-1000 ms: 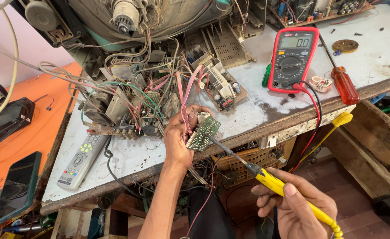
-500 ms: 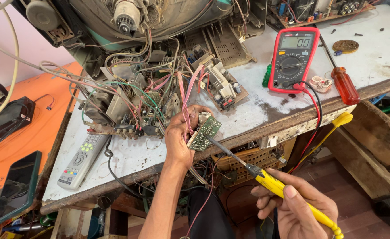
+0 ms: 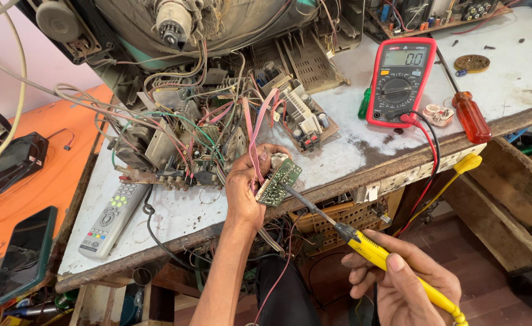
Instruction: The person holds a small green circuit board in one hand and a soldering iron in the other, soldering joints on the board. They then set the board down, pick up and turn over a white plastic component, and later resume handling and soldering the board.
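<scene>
Left hand (image 3: 248, 190) fingers pinch a small green circuit board (image 3: 278, 182) upright over the bench (image 3: 350, 151) edge. Right hand (image 3: 407, 278) fingers wrap the yellow soldering iron (image 3: 374, 253); its long axis slants up-left, tip touching the board's lower right edge.

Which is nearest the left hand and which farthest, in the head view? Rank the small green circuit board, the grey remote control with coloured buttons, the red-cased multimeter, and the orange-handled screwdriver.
From the left hand:
1. Small green circuit board: held in its fingers, over the bench edge.
2. Grey remote control: lying on the bench, on the left.
3. Red-cased multimeter: upper right on the bench.
4. Orange-handled screwdriver: far right, beyond the multimeter.
</scene>
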`<state>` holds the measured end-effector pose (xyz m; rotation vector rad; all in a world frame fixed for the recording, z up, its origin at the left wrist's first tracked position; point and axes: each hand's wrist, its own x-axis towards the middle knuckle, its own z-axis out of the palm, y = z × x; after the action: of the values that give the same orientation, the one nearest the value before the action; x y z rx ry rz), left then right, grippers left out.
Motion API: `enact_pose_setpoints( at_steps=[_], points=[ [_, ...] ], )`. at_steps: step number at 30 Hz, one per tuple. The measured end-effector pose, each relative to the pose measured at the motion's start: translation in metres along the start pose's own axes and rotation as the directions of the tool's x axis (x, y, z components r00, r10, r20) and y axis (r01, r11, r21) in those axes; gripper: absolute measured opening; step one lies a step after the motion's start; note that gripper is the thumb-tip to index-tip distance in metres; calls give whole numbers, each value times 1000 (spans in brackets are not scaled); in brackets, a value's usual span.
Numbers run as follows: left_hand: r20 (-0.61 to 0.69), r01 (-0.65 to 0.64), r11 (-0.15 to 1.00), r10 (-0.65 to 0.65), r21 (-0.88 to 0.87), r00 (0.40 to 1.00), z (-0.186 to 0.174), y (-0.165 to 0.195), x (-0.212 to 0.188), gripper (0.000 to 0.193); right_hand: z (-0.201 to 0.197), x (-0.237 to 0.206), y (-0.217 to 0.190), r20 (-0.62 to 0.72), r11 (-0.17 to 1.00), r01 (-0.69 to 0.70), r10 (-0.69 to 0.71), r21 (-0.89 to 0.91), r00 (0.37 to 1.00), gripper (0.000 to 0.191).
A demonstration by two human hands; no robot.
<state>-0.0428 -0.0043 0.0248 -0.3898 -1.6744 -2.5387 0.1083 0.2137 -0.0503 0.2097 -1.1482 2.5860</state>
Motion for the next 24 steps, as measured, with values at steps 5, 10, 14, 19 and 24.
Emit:
enact_pose_setpoints(
  at_steps=[5, 10, 14, 19, 24],
  points=[
    [8, 33, 999, -33, -37, 999, 0, 1, 0, 30, -1, 0, 5, -3, 1000, 29, -29, -6, 1000, 44],
    [52, 7, 996, -3, -90, 999, 0, 1, 2, 29, -1, -2, 6, -57, 995, 38, -43, -95, 997, 44],
    [-4, 62, 996, -63, -60, 998, 2, 1, 0, 27, 1, -2, 5, -88, 995, 20, -29, -101, 996, 44],
    [14, 29, 996, -28, -83, 1000, 1, 0, 1, 27, 1, -1, 7, -66, 996, 38, -43, -76, 997, 43],
    [12, 35, 994, -34, -103, 999, 0, 0, 2, 26, -2, 0, 9, -85, 996, 17, -24, -85, 996, 44]
  ],
)
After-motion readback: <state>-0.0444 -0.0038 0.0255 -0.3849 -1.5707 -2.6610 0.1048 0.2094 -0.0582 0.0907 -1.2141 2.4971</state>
